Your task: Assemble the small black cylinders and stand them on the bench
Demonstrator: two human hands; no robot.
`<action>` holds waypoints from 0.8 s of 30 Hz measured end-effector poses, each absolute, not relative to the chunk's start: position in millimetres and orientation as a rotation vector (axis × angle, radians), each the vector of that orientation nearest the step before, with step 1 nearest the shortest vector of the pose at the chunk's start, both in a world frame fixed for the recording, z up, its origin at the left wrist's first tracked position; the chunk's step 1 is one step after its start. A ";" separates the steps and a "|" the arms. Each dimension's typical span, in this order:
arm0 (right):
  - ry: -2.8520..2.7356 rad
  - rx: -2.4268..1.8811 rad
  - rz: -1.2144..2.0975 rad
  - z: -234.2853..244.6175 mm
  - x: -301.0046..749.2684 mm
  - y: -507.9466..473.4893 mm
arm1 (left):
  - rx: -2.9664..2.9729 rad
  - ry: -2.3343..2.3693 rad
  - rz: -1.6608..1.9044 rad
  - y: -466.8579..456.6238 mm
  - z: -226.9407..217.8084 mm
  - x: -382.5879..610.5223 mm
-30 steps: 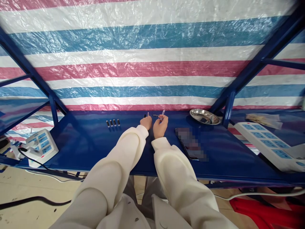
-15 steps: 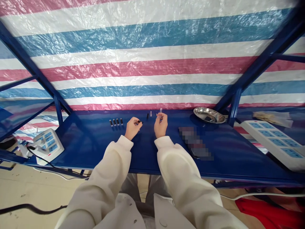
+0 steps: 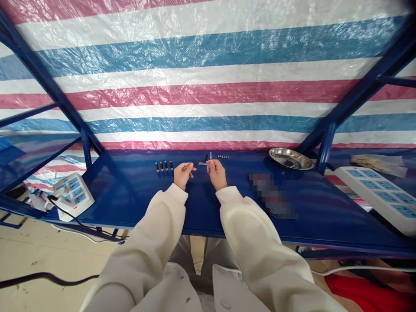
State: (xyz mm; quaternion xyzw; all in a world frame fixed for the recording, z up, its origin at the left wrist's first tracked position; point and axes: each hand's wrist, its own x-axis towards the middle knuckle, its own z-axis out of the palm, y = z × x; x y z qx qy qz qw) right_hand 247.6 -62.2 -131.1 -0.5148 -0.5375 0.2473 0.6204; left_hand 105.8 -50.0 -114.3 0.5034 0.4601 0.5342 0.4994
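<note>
My left hand [image 3: 184, 174] is closed on a small black tube [image 3: 196, 163]. In the pinch of my right hand [image 3: 216, 173] is a thin, pale, clear-looking tube [image 3: 203, 164], its left end meeting or nearly meeting the black one; whether they are joined I cannot tell. Left of my hands, several short black cylinders [image 3: 161, 166] with silvery ends stand in a row. Just behind my right hand are a pale translucent tube [image 3: 210, 155] and a black piece [image 3: 206, 157]. A row of tiny silvery parts [image 3: 223, 157] lies to their right.
An oval metal dish [image 3: 290, 158] holding something dark stands at the back right of the blue table [image 3: 130, 195]. A blurred-out dark flat object [image 3: 272, 197] lies right of my arms. Power strips [image 3: 74, 197] flank the workspace, with blue frame posts [image 3: 326, 145] and striped sheeting [image 3: 208, 97] behind.
My right hand has come left toward my left hand, bringing the clear tube against or close to the black tube. The tiny silvery row is now uncovered. The view has shifted slightly.
</note>
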 end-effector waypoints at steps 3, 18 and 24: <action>-1.219 -1.175 0.548 -129.3 247.9 -62.5 | 1.225 1.118 1.288 -49.1 -114.9 105.5; -1.224 -1.142 0.607 -130.8 248.0 -60.9 | 1.314 1.063 1.225 -52.6 -114.6 106.1; -1.244 -1.163 0.612 -133.6 247.7 -60.1 | 1.453 1.022 1.105 -56.1 -114.6 109.9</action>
